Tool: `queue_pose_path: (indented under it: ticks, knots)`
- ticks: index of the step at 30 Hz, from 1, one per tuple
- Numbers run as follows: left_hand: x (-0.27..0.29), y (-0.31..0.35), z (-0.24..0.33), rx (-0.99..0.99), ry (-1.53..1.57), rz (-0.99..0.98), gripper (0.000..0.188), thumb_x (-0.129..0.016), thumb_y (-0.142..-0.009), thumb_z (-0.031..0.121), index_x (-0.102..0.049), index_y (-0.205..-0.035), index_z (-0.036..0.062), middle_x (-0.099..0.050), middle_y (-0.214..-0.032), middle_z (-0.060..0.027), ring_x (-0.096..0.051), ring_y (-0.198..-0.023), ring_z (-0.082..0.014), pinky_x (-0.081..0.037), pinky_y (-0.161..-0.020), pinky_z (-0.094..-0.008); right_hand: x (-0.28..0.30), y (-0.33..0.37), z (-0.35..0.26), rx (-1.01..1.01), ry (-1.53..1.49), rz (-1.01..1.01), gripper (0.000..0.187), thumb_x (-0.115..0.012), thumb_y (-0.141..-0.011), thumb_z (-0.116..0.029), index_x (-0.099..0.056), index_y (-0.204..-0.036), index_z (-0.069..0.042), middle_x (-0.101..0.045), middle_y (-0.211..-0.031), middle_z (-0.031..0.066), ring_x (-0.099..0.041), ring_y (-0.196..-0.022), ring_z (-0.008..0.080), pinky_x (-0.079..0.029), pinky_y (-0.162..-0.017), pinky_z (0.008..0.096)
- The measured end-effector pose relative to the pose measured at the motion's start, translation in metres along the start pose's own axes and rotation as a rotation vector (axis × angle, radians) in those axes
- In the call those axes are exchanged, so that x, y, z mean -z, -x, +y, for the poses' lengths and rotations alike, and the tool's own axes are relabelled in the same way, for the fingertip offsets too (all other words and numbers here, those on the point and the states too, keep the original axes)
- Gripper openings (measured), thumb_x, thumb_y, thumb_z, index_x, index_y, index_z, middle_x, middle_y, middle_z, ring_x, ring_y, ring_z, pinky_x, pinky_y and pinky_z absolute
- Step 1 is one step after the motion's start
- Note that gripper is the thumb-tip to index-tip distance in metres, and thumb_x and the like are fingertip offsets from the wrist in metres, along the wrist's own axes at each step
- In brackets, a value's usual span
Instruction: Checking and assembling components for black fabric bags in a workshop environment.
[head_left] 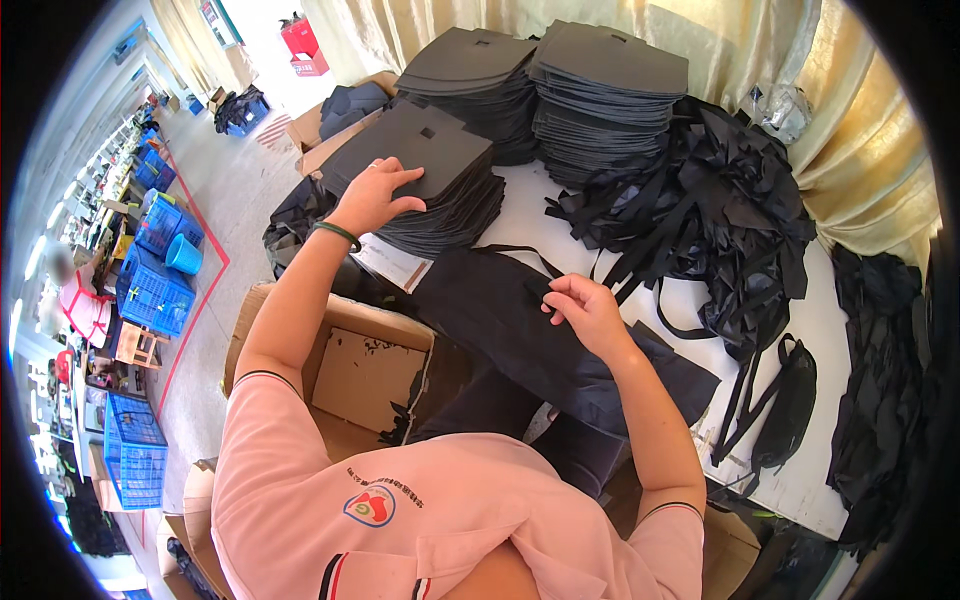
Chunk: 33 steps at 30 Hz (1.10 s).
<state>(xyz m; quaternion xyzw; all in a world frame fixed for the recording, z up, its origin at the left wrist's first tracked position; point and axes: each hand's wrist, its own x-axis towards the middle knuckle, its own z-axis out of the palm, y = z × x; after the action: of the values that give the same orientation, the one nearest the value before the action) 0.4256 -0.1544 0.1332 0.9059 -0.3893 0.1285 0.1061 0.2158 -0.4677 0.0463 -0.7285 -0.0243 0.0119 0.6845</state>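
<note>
My left hand (pixel 378 197) lies on the top sheet of the nearest stack of dark grey panels (pixel 455 150), its thumb and fingers apart. Each panel has angled corners, and the top one shows a small square hole. Across the table's front edge, partly over my lap, spreads a black fabric piece (pixel 490 305) with a thin strap at its upper edge. My right hand (pixel 588 315) has its fingers curled together in a pinch on this fabric near the strap. What exactly sits between the fingertips is partly hidden.
Two taller panel stacks (pixel 610 90) stand at the back, beside a heap of black straps and fabric (pixel 735 200). A black pouch (pixel 785 420) lies at the right. Below my left arm is an open cardboard box (pixel 365 385) with scraps. Blue crates (pixel 155 285) line the floor at left.
</note>
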Motion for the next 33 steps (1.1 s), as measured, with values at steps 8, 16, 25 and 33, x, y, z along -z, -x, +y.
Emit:
queue_pose_path:
  ticks: [8, 16, 25, 33]
  knots:
    - [0.009, -0.001, 0.016, 0.03, 0.044, 0.149, 0.027, -0.064, -0.088, 0.018, -0.068, -0.113, 0.0054, -0.062, -0.092, -0.0115, -0.061, -0.09, -0.0321, -0.051, -0.079, -0.0382, -0.009, -0.001, 0.003, 0.041, -0.001, 0.042, 0.013, -0.063, -0.093, -0.007, -0.062, -0.101, 0.003, -0.066, -0.085, 0.0055, -0.06, -0.069, 0.0087, -0.05, -0.064, 0.0222]
    - [0.063, 0.019, 0.168, -0.258, 0.448, 0.558, 0.023, -0.06, -0.084, -0.005, -0.066, -0.106, -0.0016, -0.065, -0.088, -0.0146, -0.064, -0.073, -0.0266, -0.051, -0.066, -0.0307, -0.019, -0.01, 0.021, 0.164, -0.268, 0.248, 0.012, -0.064, -0.092, -0.007, -0.058, -0.097, 0.001, -0.063, -0.08, 0.004, -0.063, -0.075, 0.0097, -0.05, -0.066, 0.0243]
    - [0.018, -0.002, 0.178, -0.168, 0.667, 0.408, 0.015, -0.061, -0.087, -0.002, -0.064, -0.102, -0.0049, -0.061, -0.082, -0.0129, -0.056, -0.066, -0.0205, -0.046, -0.062, -0.0268, -0.035, 0.014, 0.035, 0.084, -0.271, 0.031, 0.011, -0.063, -0.093, -0.008, -0.06, -0.101, 0.0, -0.066, -0.086, 0.0054, -0.064, -0.074, 0.012, -0.052, -0.068, 0.025]
    - [0.0, 0.011, 0.187, -0.174, 0.721, 0.277, 0.016, -0.059, -0.087, -0.002, -0.065, -0.102, -0.0034, -0.063, -0.085, -0.0136, -0.06, -0.071, -0.0227, -0.048, -0.065, -0.028, 0.015, 0.006, 0.007, 0.208, -0.237, 0.53, 0.01, -0.064, -0.093, -0.01, -0.061, -0.095, -0.001, -0.064, -0.08, 0.0015, -0.058, -0.068, 0.0052, -0.048, -0.059, 0.0207]
